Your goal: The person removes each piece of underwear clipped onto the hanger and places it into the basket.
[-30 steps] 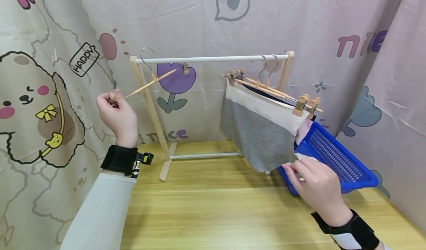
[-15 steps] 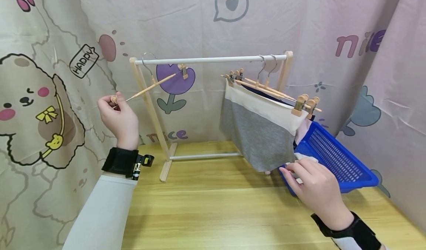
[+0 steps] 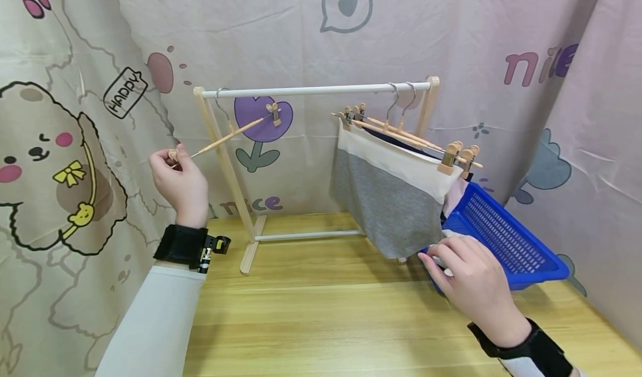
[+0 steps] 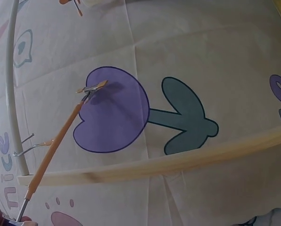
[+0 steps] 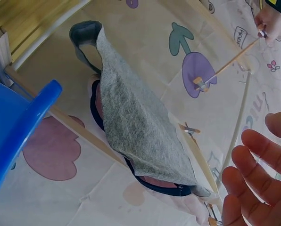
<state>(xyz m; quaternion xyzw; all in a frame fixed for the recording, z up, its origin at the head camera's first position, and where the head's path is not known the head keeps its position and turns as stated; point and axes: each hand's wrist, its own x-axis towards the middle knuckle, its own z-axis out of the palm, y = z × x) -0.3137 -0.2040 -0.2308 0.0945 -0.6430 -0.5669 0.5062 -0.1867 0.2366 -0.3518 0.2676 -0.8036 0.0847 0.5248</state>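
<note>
My left hand pinches the near end of a wooden clip hanger at its clip. The hanger's metal hook is at the left end of the rack's white rod; its far clip carries no cloth. By the lower corner of a grey garment with a white waistband, my right hand hovers with loosely bent fingers. The right wrist view shows these fingers apart with nothing between them. That garment hangs from another clip hanger at the rack's right end.
Behind the grey garment hangs another clip hanger with a navy and pink garment. A blue plastic basket stands at the right, partly behind my right hand. The wooden rack's left foot rests on the table, before a printed curtain.
The left hanger's hook has come down from above the rod onto it, and its far clip has dropped and swung slightly. My left hand has lowered a little; the right hand has drifted slightly left.
</note>
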